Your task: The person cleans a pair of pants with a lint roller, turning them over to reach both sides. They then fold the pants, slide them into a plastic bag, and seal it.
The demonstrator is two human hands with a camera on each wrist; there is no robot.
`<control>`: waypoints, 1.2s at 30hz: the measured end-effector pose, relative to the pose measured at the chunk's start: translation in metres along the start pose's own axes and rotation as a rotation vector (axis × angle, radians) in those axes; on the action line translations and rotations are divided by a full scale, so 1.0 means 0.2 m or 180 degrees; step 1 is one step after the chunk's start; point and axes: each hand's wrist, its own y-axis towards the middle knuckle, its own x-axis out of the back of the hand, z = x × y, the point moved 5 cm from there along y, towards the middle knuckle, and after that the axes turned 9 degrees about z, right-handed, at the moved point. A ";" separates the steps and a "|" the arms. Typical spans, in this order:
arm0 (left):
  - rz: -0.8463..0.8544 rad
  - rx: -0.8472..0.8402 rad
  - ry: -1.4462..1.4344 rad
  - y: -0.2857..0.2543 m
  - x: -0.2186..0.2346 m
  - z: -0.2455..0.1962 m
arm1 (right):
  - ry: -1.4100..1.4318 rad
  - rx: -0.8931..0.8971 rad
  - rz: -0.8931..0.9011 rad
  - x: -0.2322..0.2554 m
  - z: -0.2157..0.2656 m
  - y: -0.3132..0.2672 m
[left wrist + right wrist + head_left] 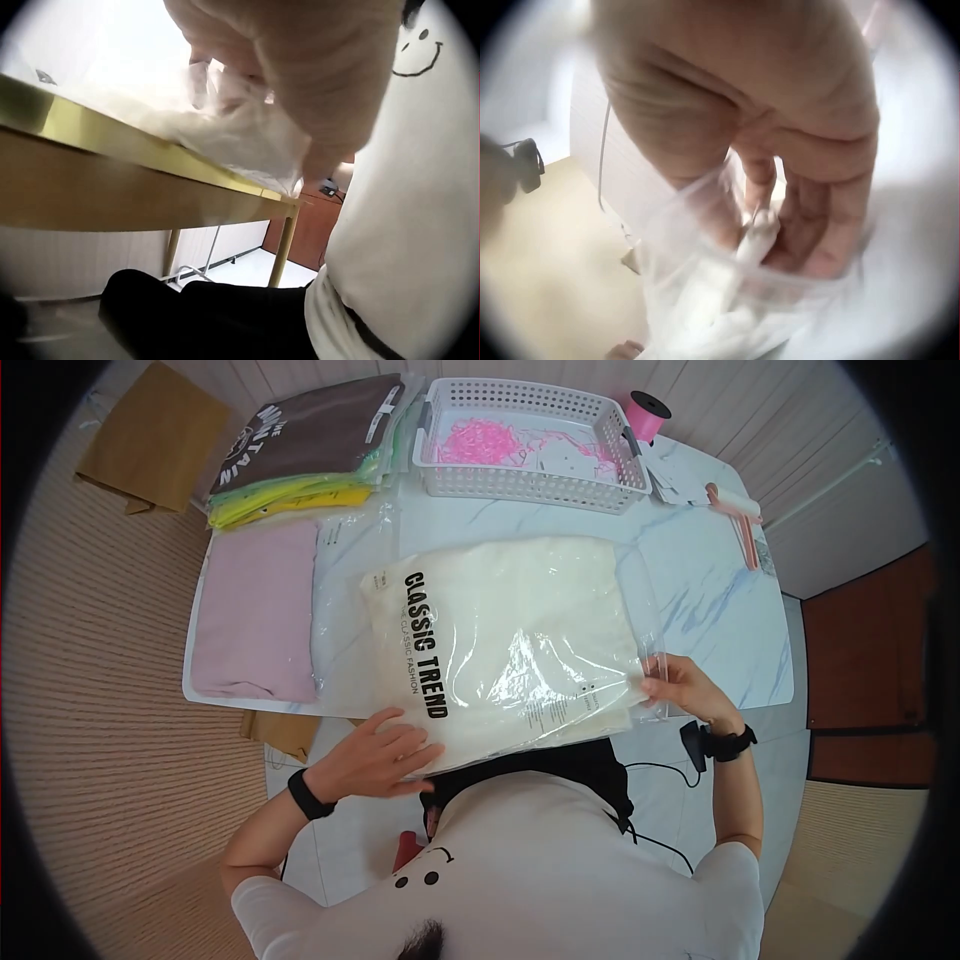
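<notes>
A folded cream garment [500, 610] with "CLASSIC TREND" in black lies in a clear plastic bag [652, 600] on the table's front edge. My right hand [690, 688] pinches the garment's right side near the end of the bag, and creases fan out from the grip. In the right wrist view, white cloth [757, 240] bunches between its thumb and fingers, with clear plastic around them. My left hand [385, 755] rests on the near left corner, fingers spread and relaxed. From the left wrist, the bag [255, 150] hangs a little over the table edge.
A folded pink garment [255, 610] lies at left, below a stack of bagged clothes [310, 435]. Behind stands a white basket [530, 490] with pink shredded filler. A pink ribbon spool [647, 415], papers [675, 475] and a pink-handled roller [738, 510] lie at back right.
</notes>
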 end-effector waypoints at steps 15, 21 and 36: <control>-0.0871 0.3629 -0.3829 0.12 -0.02 0.85 | 0.0514 0.0270 -0.0147 0.01 0.20 0.44; -0.2406 0.2003 -0.3662 0.17 0.21 0.88 | 0.1013 0.0810 0.0375 -0.04 0.30 0.28; -0.0580 0.0970 -0.1677 0.39 0.14 -0.02 | 0.0675 0.0409 -0.0266 -0.05 0.21 0.19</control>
